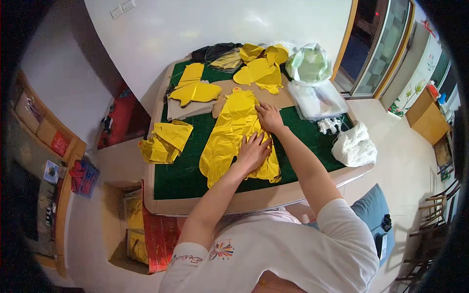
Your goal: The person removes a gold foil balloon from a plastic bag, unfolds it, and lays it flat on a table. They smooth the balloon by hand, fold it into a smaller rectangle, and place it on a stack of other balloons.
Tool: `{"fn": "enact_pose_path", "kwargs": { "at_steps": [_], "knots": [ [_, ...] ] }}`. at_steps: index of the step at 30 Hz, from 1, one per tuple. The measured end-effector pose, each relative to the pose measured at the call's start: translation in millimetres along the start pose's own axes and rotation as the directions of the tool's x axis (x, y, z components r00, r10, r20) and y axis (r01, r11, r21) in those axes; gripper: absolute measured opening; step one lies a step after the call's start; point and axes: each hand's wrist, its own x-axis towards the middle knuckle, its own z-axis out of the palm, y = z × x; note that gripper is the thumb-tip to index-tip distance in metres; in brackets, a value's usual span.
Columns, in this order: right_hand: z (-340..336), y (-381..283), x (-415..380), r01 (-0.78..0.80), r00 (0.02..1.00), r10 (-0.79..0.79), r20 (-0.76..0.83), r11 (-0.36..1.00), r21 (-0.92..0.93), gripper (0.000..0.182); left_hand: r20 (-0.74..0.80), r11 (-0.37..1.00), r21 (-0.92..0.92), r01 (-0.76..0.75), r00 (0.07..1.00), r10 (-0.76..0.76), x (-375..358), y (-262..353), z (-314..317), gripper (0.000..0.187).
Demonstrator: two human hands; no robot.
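A crinkled, shiny yellow foil piece (pixel 229 129), like a deflated foil balloon, lies spread on the green table covering. Flat on its right lower part rests my left hand (pixel 252 151), fingers apart. My right hand (pixel 268 117) is farther up, at the right edge of the foil, with its fingers stretched out and pressing lightly on it. Neither hand grips anything that I can see. To the left is a folded yellow foil piece (pixel 167 141). Another yellow foil piece (pixel 195 88) lies on a pale stack behind it.
More yellow foil (pixel 259 71) is heaped at the back beside a black bag (pixel 215 52). On the right are a green-white plastic bag (pixel 309 63), clear plastic sleeves (pixel 320 100) and a white string bundle (pixel 356 146). Below left, a cardboard box (pixel 115 229) holds yellow packs.
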Motion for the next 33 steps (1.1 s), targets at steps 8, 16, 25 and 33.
{"fn": "enact_pose_path", "kwargs": {
  "at_steps": [8, 16, 25, 33],
  "knots": [
    [10, 10, 15, 0.033, 0.999, -0.034, -0.042, 0.999, -0.024, 0.035, -0.003, 0.999, -0.017, 0.033, 0.999, -0.033, -1, 0, 3, 0.04],
    [16, 17, 32, 0.0, 1.0, 0.0, 0.007, 0.998, -0.064, 0.035, 0.031, 0.996, 0.082, 0.033, 0.999, -0.036, -1, -4, 12, 0.043],
    [28, 31, 43, -0.062, 0.985, 0.09, -0.145, 0.981, 0.185, 0.049, 0.002, 0.999, 0.041, 0.03, 1.0, -0.031, -4, -3, 11, 0.042],
    [-8, 32, 3, -0.045, 0.999, 0.048, -0.018, 0.991, 0.128, 0.063, -0.046, 0.999, -0.033, 0.022, 0.999, -0.023, -4, -5, 11, 0.039]
  ]
}}
